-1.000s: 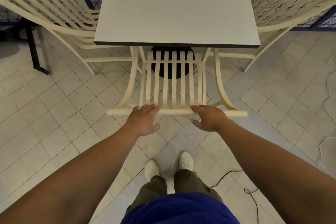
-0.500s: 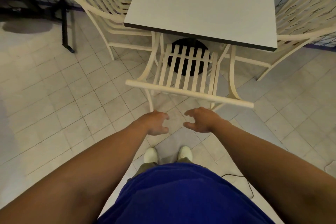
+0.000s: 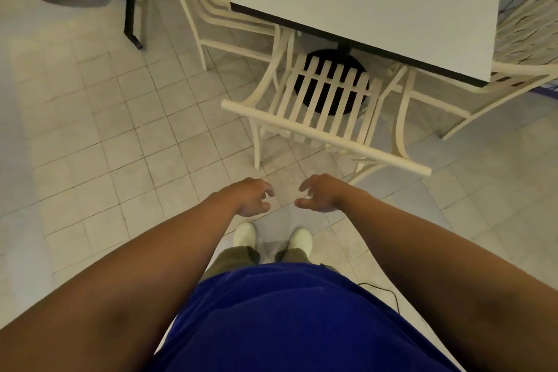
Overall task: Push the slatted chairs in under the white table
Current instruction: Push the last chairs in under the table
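The white square table (image 3: 377, 0) fills the upper right of the head view. A cream slatted chair (image 3: 326, 130) stands at its near side, seat tucked under the tabletop, backrest rail toward me. A second slatted chair (image 3: 208, 6) sits at the table's left side, and a third (image 3: 525, 48) at the right. My left hand (image 3: 250, 199) and my right hand (image 3: 320, 193) hover side by side over the floor, short of the near chair's rail, fingers loosely curled and holding nothing.
Pale floor tiles (image 3: 99, 130) spread to the left. A black metal stand leg (image 3: 131, 6) rises at the upper left. The table's dark round base (image 3: 332, 81) shows through the chair slats. A thin black cable (image 3: 389, 296) lies by my right side.
Both hands have let go of the near chair's backrest rail and drawn back toward my body. The view has shifted left, so the table now sits to the right.
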The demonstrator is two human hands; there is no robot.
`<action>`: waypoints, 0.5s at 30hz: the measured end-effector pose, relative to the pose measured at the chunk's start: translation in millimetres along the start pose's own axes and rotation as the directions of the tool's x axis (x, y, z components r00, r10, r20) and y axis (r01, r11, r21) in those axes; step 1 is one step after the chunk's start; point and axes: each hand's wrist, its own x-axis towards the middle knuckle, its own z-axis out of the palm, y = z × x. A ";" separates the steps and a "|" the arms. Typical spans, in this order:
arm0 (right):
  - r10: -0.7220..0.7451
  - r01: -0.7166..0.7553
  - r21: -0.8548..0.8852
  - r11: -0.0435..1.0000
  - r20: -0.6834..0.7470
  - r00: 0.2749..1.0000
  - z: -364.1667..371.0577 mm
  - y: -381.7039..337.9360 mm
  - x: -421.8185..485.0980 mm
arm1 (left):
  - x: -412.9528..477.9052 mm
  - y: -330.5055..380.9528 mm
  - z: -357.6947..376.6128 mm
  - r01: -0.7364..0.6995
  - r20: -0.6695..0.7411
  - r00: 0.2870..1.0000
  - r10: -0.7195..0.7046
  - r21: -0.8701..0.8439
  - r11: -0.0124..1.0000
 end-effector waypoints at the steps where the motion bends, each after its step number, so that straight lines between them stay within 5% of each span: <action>1: -0.013 0.013 -0.014 1.000 0.012 1.000 -0.8 -4.0 1.0 | -2.7 -3.8 0.5 0.010 -0.011 1.000 -0.011 -0.022 1.000; 15: -0.099 0.119 -0.179 0.977 0.114 0.988 -9.0 -171.0 71.7 | -70.2 -166.6 -12.9 0.106 -0.104 0.985 -0.135 -0.249 0.963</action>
